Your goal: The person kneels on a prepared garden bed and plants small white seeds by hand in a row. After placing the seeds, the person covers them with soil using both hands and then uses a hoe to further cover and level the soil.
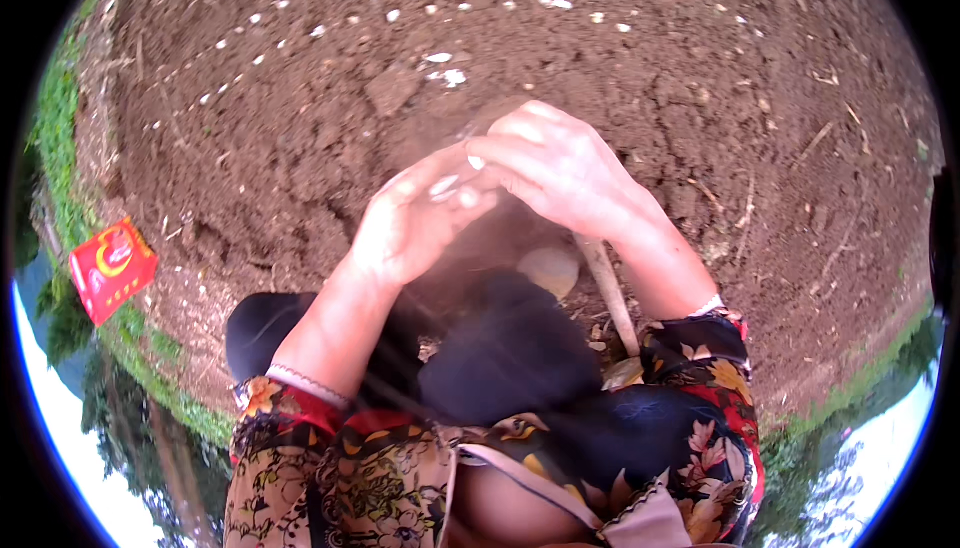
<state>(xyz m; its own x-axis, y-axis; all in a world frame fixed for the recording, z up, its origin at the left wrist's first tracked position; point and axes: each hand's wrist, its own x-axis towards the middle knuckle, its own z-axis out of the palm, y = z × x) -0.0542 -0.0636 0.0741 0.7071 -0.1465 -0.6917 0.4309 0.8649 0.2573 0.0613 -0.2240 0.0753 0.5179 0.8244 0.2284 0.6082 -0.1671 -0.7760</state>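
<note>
Both hands are raised over brown soil, fingertips close together or touching, before my dark-clad knees. My left hand (420, 210) is turned palm up, its fingers slightly curled, with a few small white pieces (444, 186) lying on it; they may be garlic cloves, too blurred to be sure. My right hand (551, 165) reaches over its fingers and pinches a small white piece (475, 162) between its fingertips. On the soil beyond the hands lie a few more white pieces (452, 78). Farther off, similar white pieces (393, 15) form curved rows.
A wooden handle (609, 285) lies beneath my right forearm, beside a pale round stone (550, 270). At the left stands a red packet (114, 270) with yellow markings, near the grass edge (60, 128). Dry stalks (750, 207) and clods are scattered at the right.
</note>
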